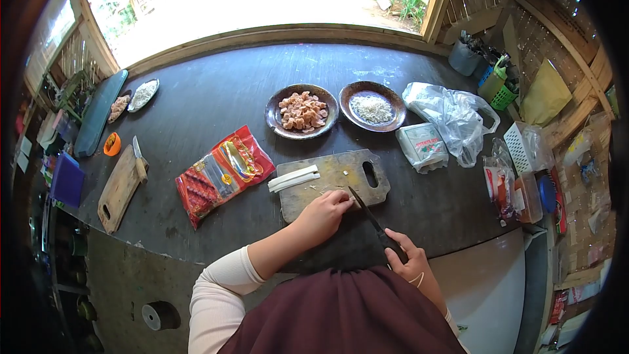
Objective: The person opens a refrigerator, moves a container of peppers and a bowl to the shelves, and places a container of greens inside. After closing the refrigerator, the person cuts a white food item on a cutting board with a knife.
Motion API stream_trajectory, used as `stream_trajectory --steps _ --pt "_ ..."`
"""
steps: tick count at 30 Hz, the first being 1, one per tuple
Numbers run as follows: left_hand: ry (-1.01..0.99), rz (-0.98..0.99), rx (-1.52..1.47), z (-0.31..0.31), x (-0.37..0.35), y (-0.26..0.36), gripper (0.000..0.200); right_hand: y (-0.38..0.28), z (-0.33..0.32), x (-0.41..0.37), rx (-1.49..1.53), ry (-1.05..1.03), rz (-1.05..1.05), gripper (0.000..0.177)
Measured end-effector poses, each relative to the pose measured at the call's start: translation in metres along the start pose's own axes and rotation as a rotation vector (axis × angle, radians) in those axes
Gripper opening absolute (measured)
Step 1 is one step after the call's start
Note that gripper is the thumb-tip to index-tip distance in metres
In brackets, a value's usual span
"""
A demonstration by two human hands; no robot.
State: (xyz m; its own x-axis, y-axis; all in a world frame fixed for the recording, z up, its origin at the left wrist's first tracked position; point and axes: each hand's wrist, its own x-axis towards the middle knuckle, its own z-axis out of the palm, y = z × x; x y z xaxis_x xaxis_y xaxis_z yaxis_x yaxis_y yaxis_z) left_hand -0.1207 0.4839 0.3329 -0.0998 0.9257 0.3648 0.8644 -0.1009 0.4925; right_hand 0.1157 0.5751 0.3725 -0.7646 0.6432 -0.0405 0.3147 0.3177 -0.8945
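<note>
My left hand (pixel 327 212) rests at the front edge of a worn cutting board (pixel 334 164), its fingers pinched together over something too small to make out. In my right hand (pixel 407 261) is the black handle of a knife (pixel 368 214), whose blade points up and left across the board's front edge, close to my left fingertips. Long white strips (pixel 294 178) lie on the left part of the board. One small pale piece (pixel 346 172) sits near the middle, with thin scraps around.
Behind the board stand a bowl of brown chunks (pixel 303 111) and a bowl of white shreds (pixel 371 109). A red packet (pixel 225 176) lies left, plastic bags (pixel 452 118) right. Another board (pixel 121 187) with a knife is farther left. Utensil holders (pixel 464 58) stand back right.
</note>
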Motion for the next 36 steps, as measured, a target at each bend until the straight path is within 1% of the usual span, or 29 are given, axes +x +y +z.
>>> stream_trajectory --steps 2,5,14,18,21,23,27,29,33,36 --pt "0.001 0.003 -0.005 0.001 0.0 0.0 0.036 -0.007 -0.002 0.0 -0.006 -0.041 0.082 0.038" --pt "-0.004 0.007 0.006 0.001 0.0 -0.001 0.034 -0.003 0.0 -0.001 -0.019 -0.019 0.031 0.038" --pt "-0.01 0.008 0.039 0.001 0.0 0.001 0.034 -0.004 0.001 0.0 -0.022 -0.017 -0.003 0.038" --pt "-0.026 0.001 0.057 0.0 -0.001 0.003 0.035 -0.013 0.0 0.001 -0.04 -0.035 -0.006 0.038" --pt "-0.028 -0.003 0.061 0.0 0.0 0.002 0.035 -0.014 -0.001 0.004 -0.043 -0.072 0.05 0.039" --pt "-0.028 -0.005 0.059 0.001 0.0 0.003 0.036 -0.005 0.002 0.007 -0.08 -0.024 -0.082 0.039" --pt "-0.023 -0.007 0.071 0.002 0.0 0.003 0.036 -0.003 0.003 0.005 -0.063 -0.021 -0.067 0.038" --pt "-0.021 -0.01 0.061 0.001 0.0 0.003 0.036 -0.003 0.0 0.003 -0.004 -0.058 0.043 0.038" --pt "-0.024 -0.001 0.027 0.0 -0.001 0.001 0.037 0.003 -0.001 -0.004 0.016 -0.035 0.034 0.038" --pt "-0.023 -0.002 0.004 0.001 -0.001 0.0 0.037 0.002 0.0 -0.005 0.051 -0.02 0.07 0.037"
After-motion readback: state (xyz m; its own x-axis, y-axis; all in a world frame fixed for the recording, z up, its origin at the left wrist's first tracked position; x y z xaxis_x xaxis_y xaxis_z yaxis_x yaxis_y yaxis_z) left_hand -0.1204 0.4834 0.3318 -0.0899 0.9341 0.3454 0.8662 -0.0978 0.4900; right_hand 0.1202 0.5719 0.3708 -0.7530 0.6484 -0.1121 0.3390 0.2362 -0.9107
